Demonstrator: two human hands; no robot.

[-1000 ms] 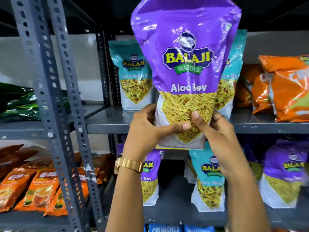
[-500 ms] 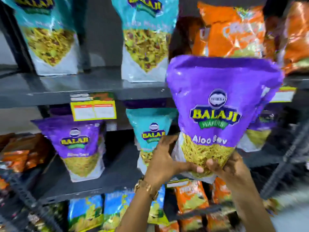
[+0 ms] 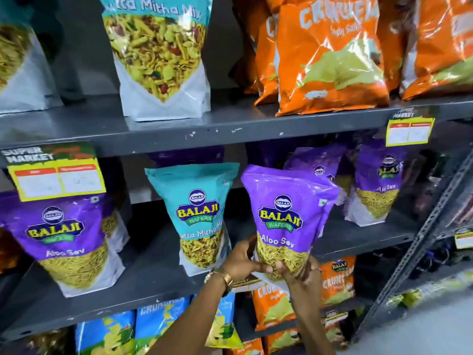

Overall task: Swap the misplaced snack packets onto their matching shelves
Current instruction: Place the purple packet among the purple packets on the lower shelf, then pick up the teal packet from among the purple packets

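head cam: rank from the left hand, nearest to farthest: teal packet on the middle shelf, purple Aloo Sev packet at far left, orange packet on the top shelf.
From the left hand:
1. Teal packet: just left of the hand, same shelf.
2. Purple packet: far left end of that shelf.
3. Orange packet: one shelf up, to the right.

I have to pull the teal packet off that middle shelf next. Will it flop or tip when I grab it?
The teal Khatta Mitha Mix stand-up pouch probably holds its shape: it stands upright unaided on the grey metal shelf. Its glossy film looks slippery, so grip low. Its top looks flat and empty, its fill low, so a nudge up high may tip it.
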